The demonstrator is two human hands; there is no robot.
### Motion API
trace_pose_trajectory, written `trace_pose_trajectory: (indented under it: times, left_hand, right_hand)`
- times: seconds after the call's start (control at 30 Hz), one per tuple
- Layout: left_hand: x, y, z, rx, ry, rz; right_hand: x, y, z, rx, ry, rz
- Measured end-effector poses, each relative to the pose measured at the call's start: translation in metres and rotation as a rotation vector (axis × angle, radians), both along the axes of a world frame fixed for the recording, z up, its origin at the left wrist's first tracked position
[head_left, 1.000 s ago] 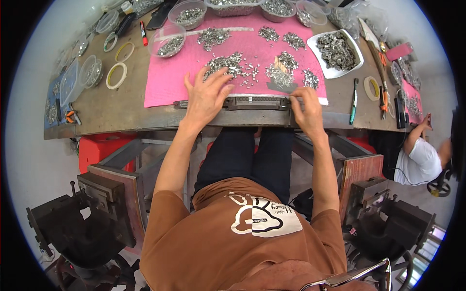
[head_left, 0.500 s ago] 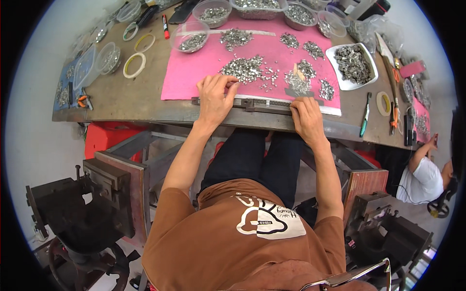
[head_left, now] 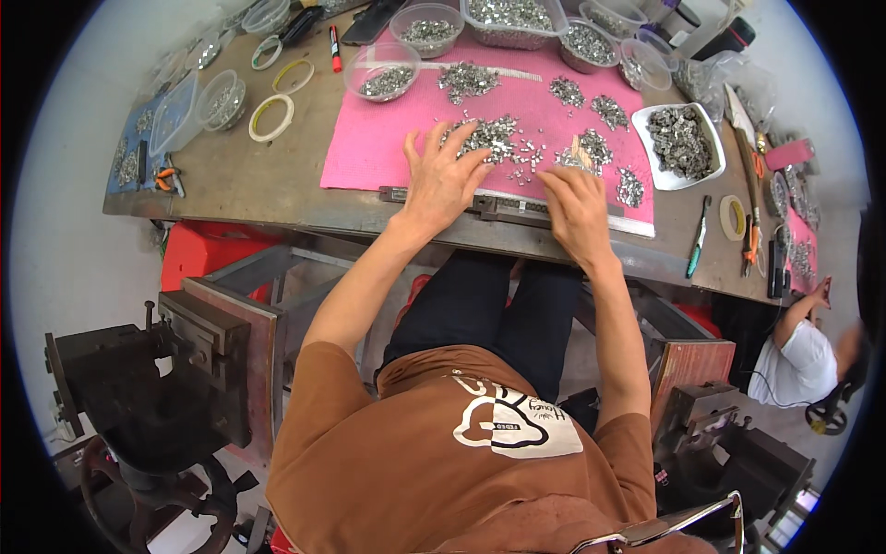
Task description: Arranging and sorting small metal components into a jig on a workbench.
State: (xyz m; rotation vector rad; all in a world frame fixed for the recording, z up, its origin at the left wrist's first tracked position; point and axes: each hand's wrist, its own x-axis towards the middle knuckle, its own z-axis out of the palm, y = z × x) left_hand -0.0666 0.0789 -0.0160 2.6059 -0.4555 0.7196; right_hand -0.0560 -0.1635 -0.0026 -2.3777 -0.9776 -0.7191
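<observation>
My left hand (head_left: 441,181) is open, its fingers spread over the near left side of a heap of small shiny metal pieces (head_left: 496,140). I see nothing held in it. Below its fingers, a long dark metal bar fixture (head_left: 510,208) lies along the near edge of the pink mat (head_left: 369,152). My right hand (head_left: 578,209) is bent at the right part of that fixture, fingertips drawn together beside a small pile of thin pieces (head_left: 572,159). What its fingers hold, if anything, is hidden.
Clear tubs of metal pieces (head_left: 429,30) line the back. A white dish (head_left: 640,129) of darker parts stands right, with a toothbrush (head_left: 699,242) and tape roll (head_left: 732,218) beyond. Tape rings (head_left: 270,118) lie left. Machine vises (head_left: 198,337) flank me; a co-worker (head_left: 794,360) sits far right.
My left hand has risen from the fixture toward the heap, and its fingers have spread. My right hand has shifted slightly up and its fingertips now lie by the thin pieces. The view has shifted slightly.
</observation>
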Motion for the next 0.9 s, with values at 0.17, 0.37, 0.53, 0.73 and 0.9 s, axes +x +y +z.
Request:
trace_pose_trajectory:
  times: [0.17,0.37,0.53,0.73,0.9]
  left_hand:
    - [-0.009,-0.006,-0.005,0.068,0.306,-0.057]
    - [-0.027,-0.008,0.005,0.081,0.471,-0.255]
    - [-0.025,0.008,0.002,-0.229,0.318,-0.214]
    - [-0.007,0.007,0.004,-0.234,0.228,-0.057]
    - [0.0,-0.002,0.0,-0.143,0.113,-0.092]
  right_hand:
    - [0.02,0.035,-0.001,-0.091,0.091,0.066]
    - [0.03,0.017,-0.001,-0.169,0.089,0.024]
    - [0.03,0.006,-0.002,-0.101,0.122,0.029]
    - [0.028,0.032,-0.004,-0.035,0.108,0.038]
    - [0.029,0.045,-0.01,-0.041,0.169,0.027]
